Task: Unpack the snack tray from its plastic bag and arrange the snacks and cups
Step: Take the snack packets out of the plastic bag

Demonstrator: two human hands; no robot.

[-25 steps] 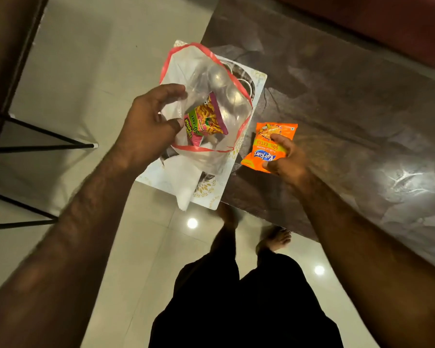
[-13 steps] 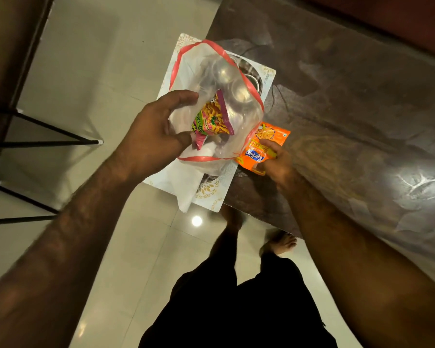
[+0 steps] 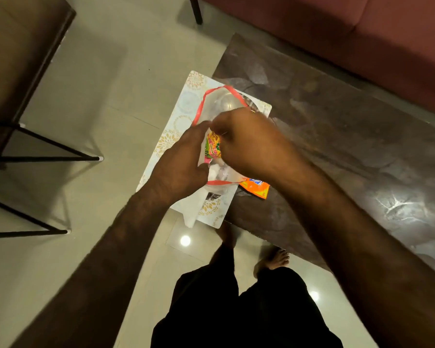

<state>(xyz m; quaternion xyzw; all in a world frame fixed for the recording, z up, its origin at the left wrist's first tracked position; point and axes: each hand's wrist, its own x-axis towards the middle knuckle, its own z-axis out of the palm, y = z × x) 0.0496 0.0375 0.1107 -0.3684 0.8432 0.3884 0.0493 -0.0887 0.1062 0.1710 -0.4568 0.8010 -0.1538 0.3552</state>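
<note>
A clear plastic bag (image 3: 219,101) with a red rim lies over a white patterned tray (image 3: 181,116) at the table's left end. My left hand (image 3: 183,162) holds the bag's near edge. My right hand (image 3: 246,139) reaches into the bag mouth, its fingers curled on a pink and yellow snack packet (image 3: 212,146). Shiny steel cups show dimly through the bag at its far end. An orange snack packet (image 3: 258,188) lies on the table beside the bag, partly under my right wrist.
The dark glossy table (image 3: 337,146) stretches to the right. A maroon sofa (image 3: 349,33) stands behind it. A black-legged stand (image 3: 48,156) is on the tiled floor at left. My feet are beside the table's near edge.
My right hand has let go of the orange packet, left it on the table, and moved into the bag onto the pink packet. My left hand still holds the bag.
</note>
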